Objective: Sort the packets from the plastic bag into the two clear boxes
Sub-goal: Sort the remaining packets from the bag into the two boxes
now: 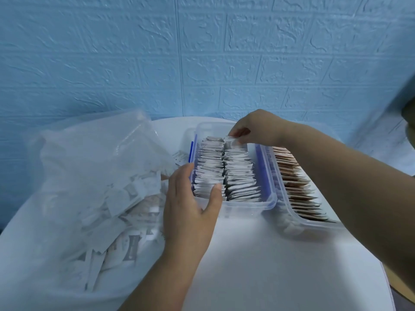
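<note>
Packets (238,176): two white rows in left box (268,199), one brown row in right box (292,223), part hidden by arm (336,176); one bag (89,153) leftward. Left hand (188,212) clasps left box; right hand (258,129) pinches white packet (231,141).

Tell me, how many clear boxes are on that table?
2. The middle box, full of white packets, is gripped at its near corner by the left hand. The right box, holding brown packets, sits beside it, partly hidden by the right forearm.
</note>
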Demonstrator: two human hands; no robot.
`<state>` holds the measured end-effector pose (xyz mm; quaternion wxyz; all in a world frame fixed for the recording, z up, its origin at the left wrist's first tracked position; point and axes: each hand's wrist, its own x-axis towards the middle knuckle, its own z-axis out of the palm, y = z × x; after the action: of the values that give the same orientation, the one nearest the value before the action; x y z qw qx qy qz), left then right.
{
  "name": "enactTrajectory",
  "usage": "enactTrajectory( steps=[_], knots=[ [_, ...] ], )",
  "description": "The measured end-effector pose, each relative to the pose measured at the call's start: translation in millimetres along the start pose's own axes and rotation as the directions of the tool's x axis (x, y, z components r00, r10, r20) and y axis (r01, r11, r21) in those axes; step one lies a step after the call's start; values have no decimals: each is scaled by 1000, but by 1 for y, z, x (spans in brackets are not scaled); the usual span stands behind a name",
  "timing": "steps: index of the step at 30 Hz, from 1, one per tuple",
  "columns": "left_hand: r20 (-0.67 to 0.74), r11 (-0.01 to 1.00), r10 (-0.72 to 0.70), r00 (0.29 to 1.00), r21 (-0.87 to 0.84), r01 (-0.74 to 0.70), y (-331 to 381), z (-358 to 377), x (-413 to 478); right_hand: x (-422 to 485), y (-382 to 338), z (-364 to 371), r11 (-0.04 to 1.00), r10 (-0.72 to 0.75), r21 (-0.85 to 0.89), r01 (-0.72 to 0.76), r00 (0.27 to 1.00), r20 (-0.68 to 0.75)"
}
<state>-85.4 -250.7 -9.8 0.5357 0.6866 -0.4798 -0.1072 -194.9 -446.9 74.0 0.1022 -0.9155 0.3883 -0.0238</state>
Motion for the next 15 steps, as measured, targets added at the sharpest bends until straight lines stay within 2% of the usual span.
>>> enactTrajectory(
  steps=[15],
  knots=[
    [9, 999, -4, 1000, 34, 4, 1, 0, 1, 3, 8, -2, 994, 1, 105, -1, 1000, 3]
  ],
)
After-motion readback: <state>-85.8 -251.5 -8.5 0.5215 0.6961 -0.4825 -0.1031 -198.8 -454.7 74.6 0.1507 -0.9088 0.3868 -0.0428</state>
